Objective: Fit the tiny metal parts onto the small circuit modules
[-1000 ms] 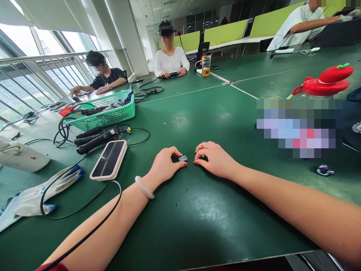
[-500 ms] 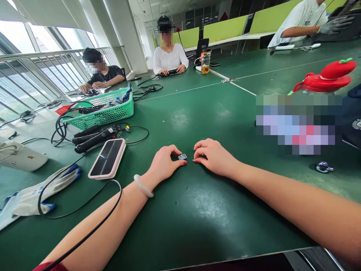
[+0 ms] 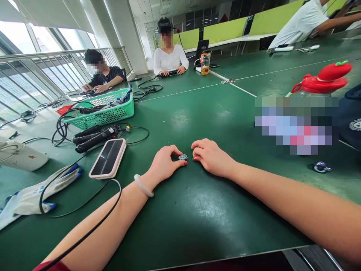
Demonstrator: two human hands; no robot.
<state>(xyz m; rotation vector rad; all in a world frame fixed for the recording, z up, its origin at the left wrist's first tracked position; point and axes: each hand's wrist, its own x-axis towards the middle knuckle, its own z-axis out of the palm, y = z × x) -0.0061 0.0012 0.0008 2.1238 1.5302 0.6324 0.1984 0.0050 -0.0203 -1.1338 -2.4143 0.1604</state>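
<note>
Fingers of left hand [image 3: 163, 164] grasping small piece [image 3: 183, 157] over table [image 3: 180, 233]; right hand [image 3: 214, 158] near, fingers curled, cannot tell if holding anything. Piece already gripped, apart from right hand; anything further unclear.

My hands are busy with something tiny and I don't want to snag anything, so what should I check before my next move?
1. Small patterned piece between the left hand's thumb and fingers: ok.
2. Right hand holding something securely: cannot tell, its curled fingers hide the grip.
3. Hands apart: ok, a narrow gap shows.
4. Black cable out of line with the left forearm: not ok, it crosses in front.
5. Phone clear of the left hand: ok.
</note>
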